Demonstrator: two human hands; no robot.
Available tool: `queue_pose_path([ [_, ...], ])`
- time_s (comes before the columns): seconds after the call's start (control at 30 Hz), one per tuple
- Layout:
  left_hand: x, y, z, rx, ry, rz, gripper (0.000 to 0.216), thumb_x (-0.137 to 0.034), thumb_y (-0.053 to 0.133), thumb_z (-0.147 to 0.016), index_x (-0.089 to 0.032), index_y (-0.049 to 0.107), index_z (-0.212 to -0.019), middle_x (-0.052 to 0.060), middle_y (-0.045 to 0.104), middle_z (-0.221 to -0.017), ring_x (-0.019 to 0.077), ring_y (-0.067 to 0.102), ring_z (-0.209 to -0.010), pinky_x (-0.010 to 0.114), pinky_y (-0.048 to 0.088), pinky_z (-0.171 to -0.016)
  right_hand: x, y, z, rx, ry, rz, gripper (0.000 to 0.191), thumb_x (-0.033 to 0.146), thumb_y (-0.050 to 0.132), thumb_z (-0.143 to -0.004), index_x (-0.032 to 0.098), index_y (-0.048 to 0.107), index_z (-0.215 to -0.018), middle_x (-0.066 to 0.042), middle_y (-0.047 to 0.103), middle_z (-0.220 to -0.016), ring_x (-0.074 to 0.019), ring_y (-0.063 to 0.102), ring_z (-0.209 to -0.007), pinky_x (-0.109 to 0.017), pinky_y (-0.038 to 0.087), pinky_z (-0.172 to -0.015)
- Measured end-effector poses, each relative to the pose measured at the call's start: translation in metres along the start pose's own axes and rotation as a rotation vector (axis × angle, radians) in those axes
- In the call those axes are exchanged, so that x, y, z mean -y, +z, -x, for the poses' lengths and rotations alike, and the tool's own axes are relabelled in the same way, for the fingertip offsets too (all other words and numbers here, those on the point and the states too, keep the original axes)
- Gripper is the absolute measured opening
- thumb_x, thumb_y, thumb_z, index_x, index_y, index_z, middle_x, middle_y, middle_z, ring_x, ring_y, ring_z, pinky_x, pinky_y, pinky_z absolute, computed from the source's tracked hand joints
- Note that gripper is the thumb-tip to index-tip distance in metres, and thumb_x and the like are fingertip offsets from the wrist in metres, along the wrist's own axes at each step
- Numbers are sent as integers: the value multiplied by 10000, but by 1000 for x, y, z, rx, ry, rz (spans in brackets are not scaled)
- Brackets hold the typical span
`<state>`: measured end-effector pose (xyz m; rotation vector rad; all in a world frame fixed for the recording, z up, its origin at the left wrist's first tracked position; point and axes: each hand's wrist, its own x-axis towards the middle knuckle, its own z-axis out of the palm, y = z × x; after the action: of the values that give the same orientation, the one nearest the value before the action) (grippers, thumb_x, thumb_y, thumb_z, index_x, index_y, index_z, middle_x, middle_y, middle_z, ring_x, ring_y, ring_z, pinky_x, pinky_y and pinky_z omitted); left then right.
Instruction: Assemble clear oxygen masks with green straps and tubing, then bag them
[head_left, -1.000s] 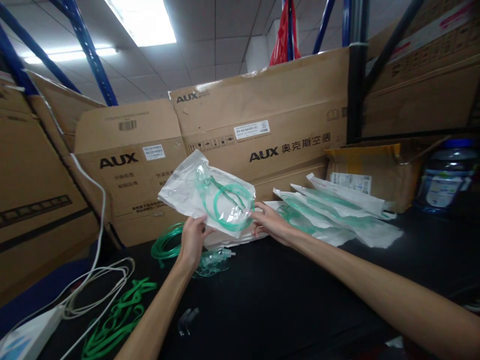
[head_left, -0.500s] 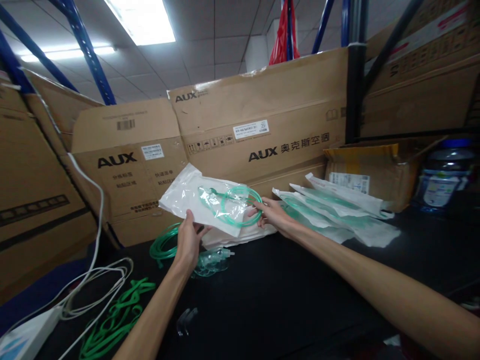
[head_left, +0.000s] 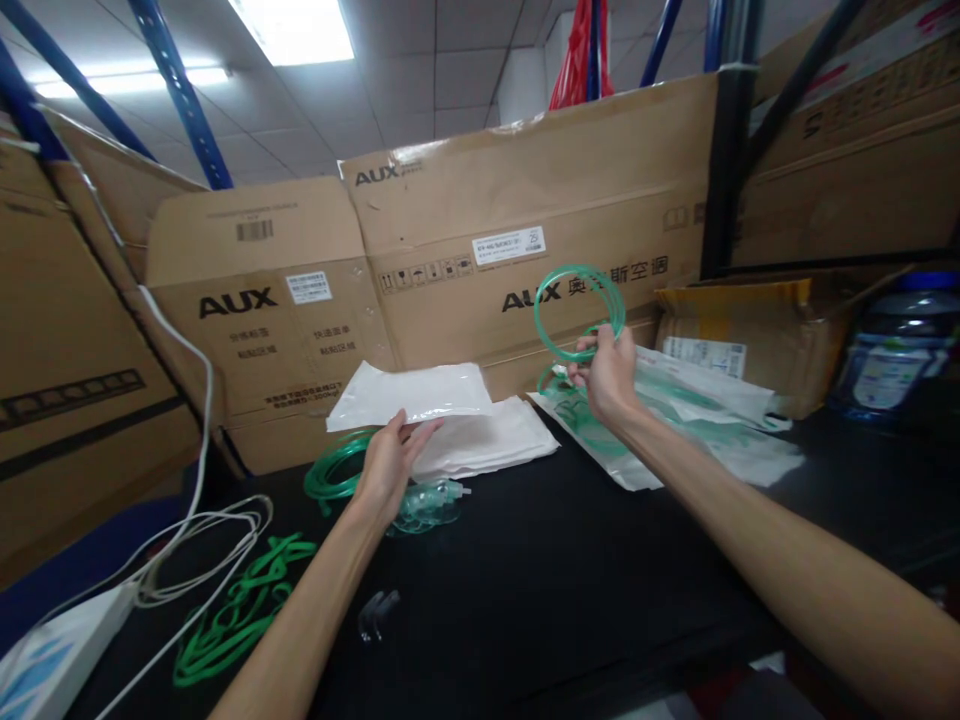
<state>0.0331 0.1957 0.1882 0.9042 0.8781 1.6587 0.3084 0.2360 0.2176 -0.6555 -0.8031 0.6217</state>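
My left hand pinches the lower edge of a white pouch with a clear glossy face; no green shows inside it. Over to the right, my right hand is closed on a coil of clear green tubing, held up above several filled pouches that have green parts inside. Just beyond my left fingers lies a stack of white pouches. Beside my left wrist are another green tubing coil and translucent green masks, partly hidden by the hand.
Green elastic straps and small clear plastic pieces lie on the black tabletop. White cables and a power strip are at left. Cardboard walls the back; an open box and a blue-capped bottle stand right.
The green tubing coil has come away from the pouch in my left hand. My right hand has carried it up and right, over the filled pouches. My left hand stays on the pouch.
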Motion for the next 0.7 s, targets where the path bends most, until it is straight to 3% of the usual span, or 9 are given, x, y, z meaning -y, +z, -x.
queue_pose_path([
  [0.2, 0, 7, 15, 257, -154, -187, 255, -326, 653, -960, -79, 715, -969, 224, 734, -1173, 256, 757, -994, 312, 593, -917, 3, 3, 6, 10, -51, -8, 224, 441, 501, -965, 266, 379, -895, 94, 539, -714, -60, 472, -317, -158, 292, -256],
  [0.37, -2, 6, 15, 318, -158, -545, 364, -447, 653, -924, -109, 774, -861, 189, 795, -900, 216, 730, -620, 332, 611, -664, 5, 4, 7, 31, -56, -8, 204, 400, 488, -977, 262, 373, -879, 94, 543, -702, -65, 479, -310, -164, 298, -250],
  [0.43, -4, 4, 14, 338, -71, -720, 470, -530, 614, -916, -119, 767, -747, 162, 772, -733, 194, 661, -487, 312, 562, -544, 6, 4, 7, 35, -55, 1, 179, 370, 461, -989, 260, 375, -877, 96, 544, -691, -64, 476, -302, -163, 286, -244],
  [0.5, -6, 2, 14, 309, 119, -889, 516, -579, 564, -922, -146, 749, -711, 114, 736, -649, 190, 635, -467, 299, 527, -526, 7, 4, 8, 48, -55, 14, 179, 371, 453, -994, 259, 376, -877, 100, 540, -676, -62, 468, -292, -162, 272, -239],
  [0.57, -9, -1, 13, 256, 378, -1098, 472, -556, 514, -954, -175, 752, -809, 89, 753, -745, 222, 700, -627, 317, 554, -659, 8, 4, 8, 76, -51, 27, 203, 407, 462, -992, 260, 376, -882, 106, 534, -665, -58, 459, -289, -157, 264, -241],
  [0.63, -11, -6, 10, 235, 577, -1296, 381, -460, 474, -990, -191, 745, -987, 91, 770, -981, 258, 724, -918, 356, 536, -890, 9, 5, 9, 103, -45, 34, 243, 462, 484, -979, 260, 379, -894, 109, 533, -663, -54, 460, -294, -151, 261, -246],
  [0.7, -12, -11, 1, 266, 609, -1425, 340, -336, 446, -1001, -176, 712, -1140, 115, 725, -1196, 283, 657, -1146, 404, 452, -1056, 10, 5, 9, 119, -38, 33, 280, 507, 507, -960, 259, 387, -912, 111, 537, -665, -54, 464, -299, -148, 251, -246],
])
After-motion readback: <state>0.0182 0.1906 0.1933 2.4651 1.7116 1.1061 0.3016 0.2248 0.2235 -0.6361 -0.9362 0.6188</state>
